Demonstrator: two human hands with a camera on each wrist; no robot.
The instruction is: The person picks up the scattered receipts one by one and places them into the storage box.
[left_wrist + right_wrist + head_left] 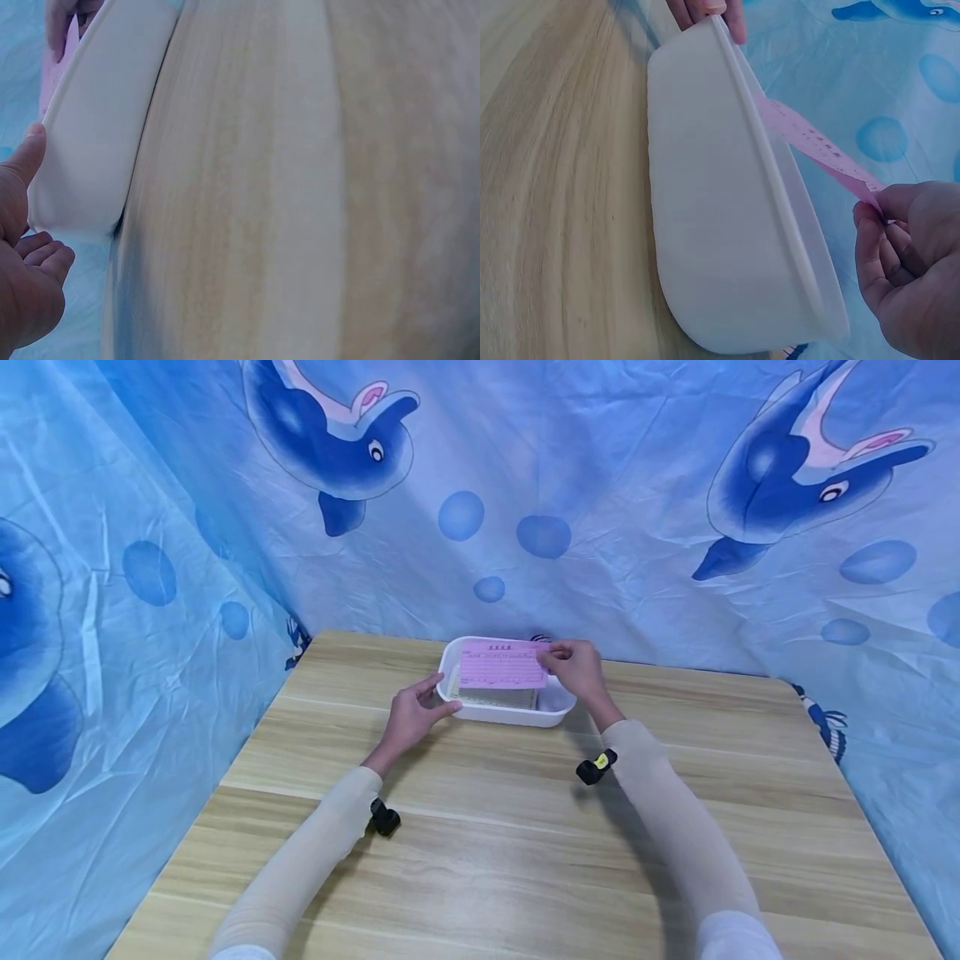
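Toward the back of the table stands a white plastic basin (510, 717), with low walls and rounded corners. My left hand (408, 718) holds its left end, the thumb at the front rim and the fingers around the side. My right hand (576, 667) pinches the right edge of a pink printed slip (502, 665) between thumb and fingers. In the right wrist view the slip (817, 144) slants up out of the basin toward the fingertips. Under it, inside the basin, lies a pale sheet with printing (498, 697), partly covered by the slip.
A wood-grain table (480, 827) carries the basin. Blue cloth (600, 593) printed with dolphins and bubbles hangs close behind the basin and along both sides. Striped tassels (828, 731) show by the right table edge.
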